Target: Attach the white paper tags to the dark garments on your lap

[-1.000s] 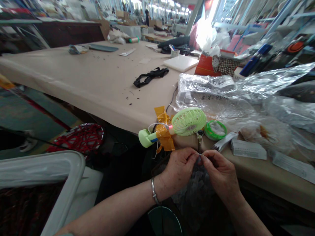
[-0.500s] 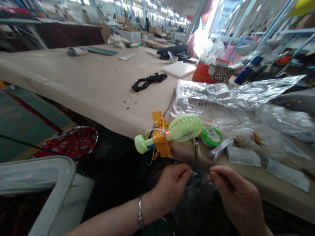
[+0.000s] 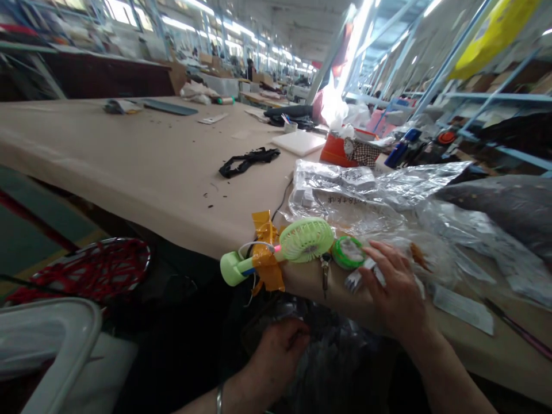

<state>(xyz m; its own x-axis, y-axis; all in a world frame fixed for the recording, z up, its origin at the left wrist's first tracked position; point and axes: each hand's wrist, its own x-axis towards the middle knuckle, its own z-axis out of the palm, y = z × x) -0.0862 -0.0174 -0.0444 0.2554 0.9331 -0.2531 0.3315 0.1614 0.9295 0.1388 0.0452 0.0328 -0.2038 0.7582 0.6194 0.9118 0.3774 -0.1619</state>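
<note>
My right hand (image 3: 394,284) reaches over the table's front edge, fingers apart, on or just above a small stack of white labels (image 3: 356,280) beside a green-rimmed roll (image 3: 348,252). Low at the centre, my left hand (image 3: 280,351) is closed in a pinch by dark, clear plastic (image 3: 336,356) in my lap; what its fingers hold is hidden. A light green fan (image 3: 307,238) is fixed to the edge with orange tape (image 3: 268,270). Keys (image 3: 325,276) hang just right of it.
Clear plastic bags (image 3: 345,192) cover the table's right side, with a printed label sheet (image 3: 463,307) near the edge. A black cloth loop (image 3: 248,161) lies farther back on the table (image 3: 129,155). At the left are a basket of red strips (image 3: 95,270) and a white bin (image 3: 81,322).
My right hand has left the lap area and opened over the labels on the table. My left hand has moved lower and left, still closed. The view has shifted.
</note>
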